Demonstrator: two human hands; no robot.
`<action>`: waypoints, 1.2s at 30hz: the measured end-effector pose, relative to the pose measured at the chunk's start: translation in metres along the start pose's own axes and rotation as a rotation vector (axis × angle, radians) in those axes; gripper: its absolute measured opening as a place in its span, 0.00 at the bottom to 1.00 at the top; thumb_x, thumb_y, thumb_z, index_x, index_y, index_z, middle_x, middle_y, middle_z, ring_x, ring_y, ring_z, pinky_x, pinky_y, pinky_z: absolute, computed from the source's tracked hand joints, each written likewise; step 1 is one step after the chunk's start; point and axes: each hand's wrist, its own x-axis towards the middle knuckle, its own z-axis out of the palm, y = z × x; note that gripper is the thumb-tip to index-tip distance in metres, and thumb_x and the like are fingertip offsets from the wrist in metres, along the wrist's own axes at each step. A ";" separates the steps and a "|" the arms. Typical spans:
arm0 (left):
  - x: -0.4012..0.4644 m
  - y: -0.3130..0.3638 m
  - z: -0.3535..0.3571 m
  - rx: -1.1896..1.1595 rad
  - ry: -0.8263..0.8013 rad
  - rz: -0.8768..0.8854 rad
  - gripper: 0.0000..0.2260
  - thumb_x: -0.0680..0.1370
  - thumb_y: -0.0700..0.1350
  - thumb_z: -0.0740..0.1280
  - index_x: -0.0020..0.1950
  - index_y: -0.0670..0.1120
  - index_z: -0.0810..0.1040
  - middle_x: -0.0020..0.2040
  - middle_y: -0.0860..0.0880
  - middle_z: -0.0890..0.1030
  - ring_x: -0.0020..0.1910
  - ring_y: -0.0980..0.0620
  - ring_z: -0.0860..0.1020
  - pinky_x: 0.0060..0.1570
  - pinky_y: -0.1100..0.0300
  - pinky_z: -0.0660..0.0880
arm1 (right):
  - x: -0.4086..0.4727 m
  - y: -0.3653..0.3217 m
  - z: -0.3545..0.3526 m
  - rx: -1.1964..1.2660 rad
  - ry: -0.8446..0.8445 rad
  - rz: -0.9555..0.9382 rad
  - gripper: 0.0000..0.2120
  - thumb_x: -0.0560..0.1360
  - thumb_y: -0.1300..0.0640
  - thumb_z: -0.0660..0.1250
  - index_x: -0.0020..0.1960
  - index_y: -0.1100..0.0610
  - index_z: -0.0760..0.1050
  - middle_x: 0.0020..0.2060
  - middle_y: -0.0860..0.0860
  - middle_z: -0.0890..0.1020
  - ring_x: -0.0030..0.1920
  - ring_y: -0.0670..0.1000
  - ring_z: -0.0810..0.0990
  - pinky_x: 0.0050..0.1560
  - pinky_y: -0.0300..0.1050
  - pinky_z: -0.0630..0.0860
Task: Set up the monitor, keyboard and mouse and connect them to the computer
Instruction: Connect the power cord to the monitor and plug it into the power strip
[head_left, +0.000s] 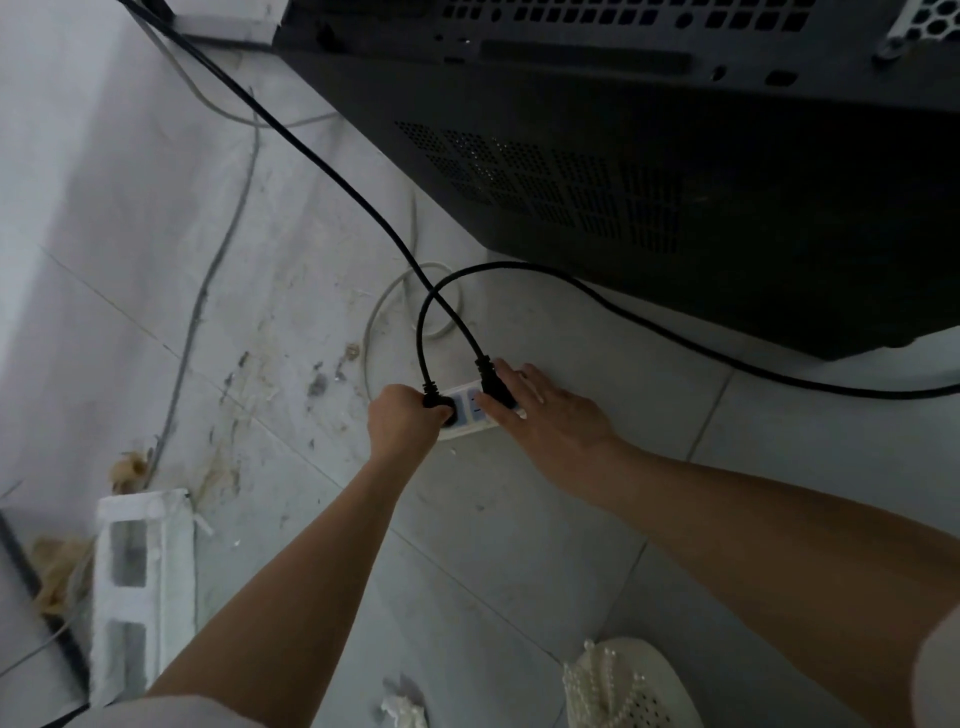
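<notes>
A white power strip (470, 408) lies on the grey tiled floor in front of the black computer case (649, 171). My left hand (402, 415) is closed around a black plug (435, 401) at the strip's left end; its black cable (571, 280) loops up and runs off to the right. My right hand (545, 410) rests flat on the strip's right part, fingers spread beside a second black plug (496, 384) seated in the strip. That plug's black cable (311, 150) climbs to the upper left.
Thin grey and white cables (208, 280) trail over the dirty floor at left. A white foam block (140, 582) stands at lower left next to brown debris. A cream slipper with beads (623, 686) is at the bottom right.
</notes>
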 end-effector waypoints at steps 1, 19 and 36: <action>0.000 -0.001 0.001 0.002 -0.001 0.004 0.11 0.72 0.44 0.71 0.38 0.35 0.79 0.30 0.44 0.73 0.29 0.51 0.70 0.27 0.60 0.63 | 0.002 0.000 0.003 -0.020 0.020 -0.002 0.30 0.81 0.63 0.48 0.76 0.52 0.35 0.74 0.53 0.32 0.76 0.58 0.38 0.72 0.51 0.54; 0.004 0.002 0.013 0.121 0.029 0.057 0.10 0.74 0.42 0.69 0.37 0.39 0.73 0.31 0.47 0.70 0.29 0.52 0.68 0.25 0.61 0.61 | 0.007 0.008 0.009 -0.054 0.115 -0.147 0.27 0.81 0.64 0.45 0.76 0.59 0.35 0.75 0.53 0.35 0.76 0.53 0.37 0.75 0.47 0.41; -0.058 0.017 0.019 -0.140 -0.047 -0.281 0.22 0.80 0.44 0.60 0.71 0.39 0.60 0.68 0.38 0.67 0.64 0.39 0.70 0.60 0.50 0.71 | -0.095 0.046 0.005 0.018 -0.248 0.083 0.18 0.79 0.59 0.57 0.68 0.61 0.65 0.62 0.57 0.72 0.59 0.55 0.73 0.55 0.45 0.70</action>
